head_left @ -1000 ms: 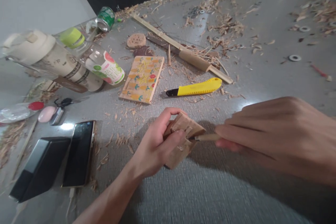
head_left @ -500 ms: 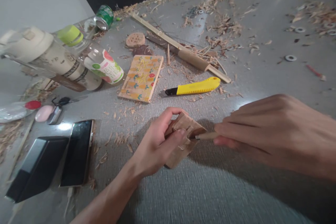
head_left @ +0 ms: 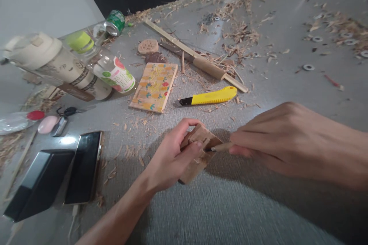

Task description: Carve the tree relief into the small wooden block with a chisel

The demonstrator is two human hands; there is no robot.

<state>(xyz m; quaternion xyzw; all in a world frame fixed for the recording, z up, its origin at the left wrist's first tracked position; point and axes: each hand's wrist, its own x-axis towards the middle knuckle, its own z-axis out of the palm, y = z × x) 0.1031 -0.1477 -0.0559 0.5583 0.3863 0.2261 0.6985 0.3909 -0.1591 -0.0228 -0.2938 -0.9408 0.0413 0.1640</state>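
Note:
My left hand (head_left: 178, 157) is closed around a small wooden block (head_left: 191, 170), its thumb pressed on the upper face. A hollow or notch shows dark in the block near the thumb tip. My right hand (head_left: 276, 141) grips a carving knife (head_left: 221, 147) with a light wooden handle; its short dark blade meets the block at the notch. Most of the handle is hidden inside the right fist. Beyond the hands lies a yellow utility knife (head_left: 214, 96), and left of it a flat wooden board (head_left: 155, 87) painted with fruit patterns.
Bamboo strips (head_left: 211, 68) lie at the back among wood shavings (head_left: 241, 32). At left stand a cream tumbler (head_left: 57, 65) and a clear bottle (head_left: 115, 74), with a green can (head_left: 115, 23) behind. A phone (head_left: 84, 166) and a black case (head_left: 38, 183) are nearer. Metal washers (head_left: 308, 67) dot the right side.
My right hand and the carving knife have shifted slightly left, with the blade further toward the left thumb. The left hand keeps its hold on the block. The view has moved a little.

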